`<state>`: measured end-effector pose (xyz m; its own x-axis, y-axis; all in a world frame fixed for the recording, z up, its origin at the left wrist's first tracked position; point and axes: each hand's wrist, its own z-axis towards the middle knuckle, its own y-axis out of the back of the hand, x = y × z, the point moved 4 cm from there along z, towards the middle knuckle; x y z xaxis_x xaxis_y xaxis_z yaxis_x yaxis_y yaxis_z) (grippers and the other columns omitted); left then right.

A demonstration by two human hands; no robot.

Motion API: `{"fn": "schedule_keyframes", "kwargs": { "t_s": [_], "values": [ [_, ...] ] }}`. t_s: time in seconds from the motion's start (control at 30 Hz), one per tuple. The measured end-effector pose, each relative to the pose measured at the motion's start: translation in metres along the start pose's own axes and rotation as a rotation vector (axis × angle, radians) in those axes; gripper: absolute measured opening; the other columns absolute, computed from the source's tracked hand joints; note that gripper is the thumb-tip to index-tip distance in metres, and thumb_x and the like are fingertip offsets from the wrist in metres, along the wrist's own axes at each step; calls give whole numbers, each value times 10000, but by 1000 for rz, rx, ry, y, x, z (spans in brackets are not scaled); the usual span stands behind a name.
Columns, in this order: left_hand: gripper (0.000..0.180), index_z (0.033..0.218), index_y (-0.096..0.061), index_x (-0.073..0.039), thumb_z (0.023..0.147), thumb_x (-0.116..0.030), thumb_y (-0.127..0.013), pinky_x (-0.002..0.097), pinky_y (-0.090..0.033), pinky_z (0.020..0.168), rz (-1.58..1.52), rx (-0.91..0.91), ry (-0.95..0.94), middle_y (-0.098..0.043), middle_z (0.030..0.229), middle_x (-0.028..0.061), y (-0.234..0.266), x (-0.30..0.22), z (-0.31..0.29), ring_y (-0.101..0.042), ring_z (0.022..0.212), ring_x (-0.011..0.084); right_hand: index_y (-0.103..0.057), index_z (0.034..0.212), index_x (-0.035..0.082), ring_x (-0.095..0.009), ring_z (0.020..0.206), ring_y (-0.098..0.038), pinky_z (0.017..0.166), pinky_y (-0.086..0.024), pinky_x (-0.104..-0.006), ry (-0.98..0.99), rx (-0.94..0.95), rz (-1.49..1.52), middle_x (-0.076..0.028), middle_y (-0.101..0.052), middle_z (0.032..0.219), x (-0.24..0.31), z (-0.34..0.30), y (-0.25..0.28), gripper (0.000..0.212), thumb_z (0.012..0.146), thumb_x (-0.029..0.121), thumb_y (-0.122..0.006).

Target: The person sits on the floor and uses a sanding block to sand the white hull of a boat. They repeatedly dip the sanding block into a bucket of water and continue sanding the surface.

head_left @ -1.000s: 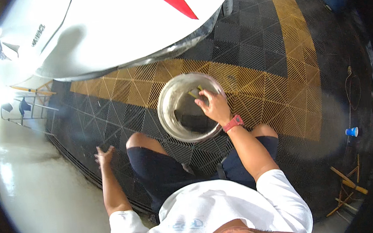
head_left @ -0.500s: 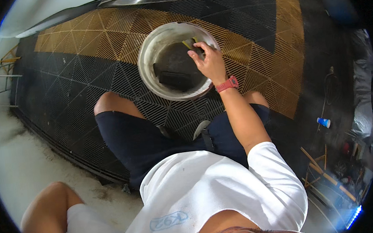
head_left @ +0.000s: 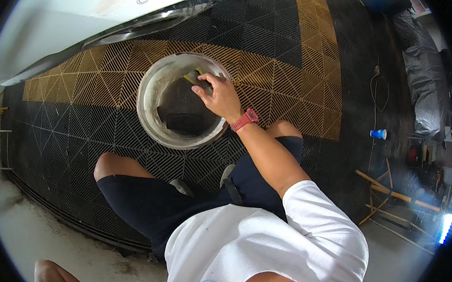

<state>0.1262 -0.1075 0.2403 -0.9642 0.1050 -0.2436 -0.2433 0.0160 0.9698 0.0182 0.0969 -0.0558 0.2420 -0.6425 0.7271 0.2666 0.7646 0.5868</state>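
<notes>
My right hand (head_left: 218,97) reaches into a round whitish bucket (head_left: 148,120) from its near right side. The thumb and a finger are spread and curved, with a gap between them. Just past the fingertips is a dark block with yellow edges (head_left: 193,76), perhaps a sponge; the hand partly covers it, and any contact is unclear. A black rectangular block (head_left: 184,123) lies near the bucket's near wall, in dark contents. A red watch (head_left: 245,119) is on my right wrist. My left arm (head_left: 53,281) is bent at the lower left, its hand out of view.
The bucket stands on black and tan ribbed floor tiles (head_left: 263,71) between my knees. A white car body (head_left: 99,14) fills the upper left. On the right are a blue cup (head_left: 378,134), a thin cable (head_left: 379,85), grey sheeting (head_left: 422,87) and wooden legs (head_left: 389,190).
The whole view has shifted, so the bucket appears lower and further left, and more of the car shows. My right hand remains over the bucket by the yellow-edged block, its fingers still apart.
</notes>
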Motion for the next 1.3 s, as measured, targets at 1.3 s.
{"fn": "schedule_keyframes", "kwargs": {
  "t_s": [1.3],
  "values": [
    [438, 1481, -515, -8, 1108, -164, -683, 351, -559, 973, -1359, -1386, 1277, -695, 1329, 116, -241, 187, 6, -672, 1206, 188, -611, 1479, 121, -459, 1407, -529, 1121, -503, -519, -106, 114, 299, -263, -549, 1473, 30, 0, -3, 707, 854, 266, -908]
  ]
}}
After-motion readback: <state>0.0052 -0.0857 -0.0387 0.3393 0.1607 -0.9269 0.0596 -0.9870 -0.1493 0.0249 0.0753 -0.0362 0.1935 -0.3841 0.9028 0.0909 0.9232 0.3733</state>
